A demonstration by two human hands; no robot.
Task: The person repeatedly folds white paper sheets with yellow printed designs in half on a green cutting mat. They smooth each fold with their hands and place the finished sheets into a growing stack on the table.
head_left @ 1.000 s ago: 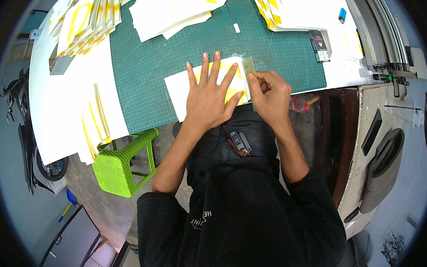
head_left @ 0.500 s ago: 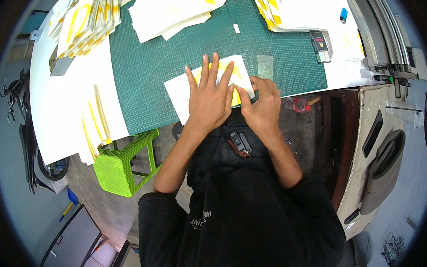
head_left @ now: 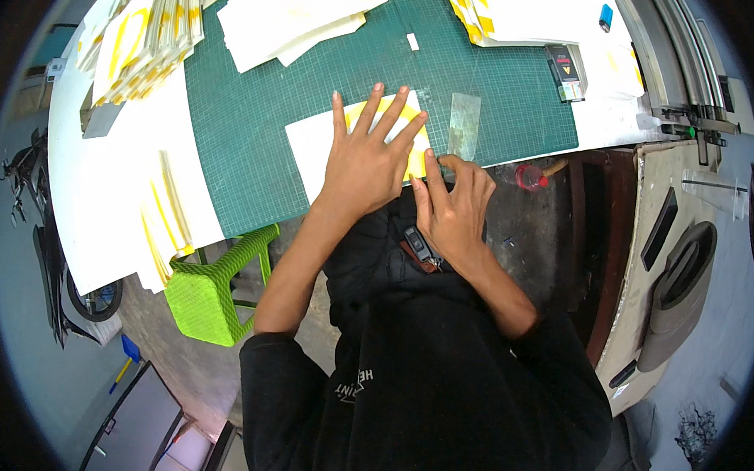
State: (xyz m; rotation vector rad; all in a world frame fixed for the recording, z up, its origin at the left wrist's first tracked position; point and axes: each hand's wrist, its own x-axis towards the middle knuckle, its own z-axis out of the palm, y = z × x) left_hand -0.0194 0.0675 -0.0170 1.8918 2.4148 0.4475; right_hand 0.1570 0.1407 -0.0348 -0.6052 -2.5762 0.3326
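A white paper sheet [head_left: 308, 151] with a yellow print lies at the near edge of the green cutting mat [head_left: 257, 140]. My left hand [head_left: 369, 161] rests flat across it, fingers spread, holding it down and covering much of the print. At the sheet's right edge, my right hand [head_left: 455, 199] has its thumb and index finger on the paper near the lower corner, the other fingers curled. Just right of the sheet lies a clear rectangular plate [head_left: 464, 126], which neither hand touches.
Paper stacks with yellow print stand at the back left [head_left: 142, 44], back middle [head_left: 303, 18] and back right [head_left: 519, 15]. A small dark box [head_left: 564, 73] and a blue lighter [head_left: 605, 17] lie on the right. A green stool [head_left: 205, 300] stands below the table's left side.
The sheet's white right margin no longer shows, and its edge now ends at the yellow print. My right hand has shifted slightly left and down; my left hand stays spread on the sheet.
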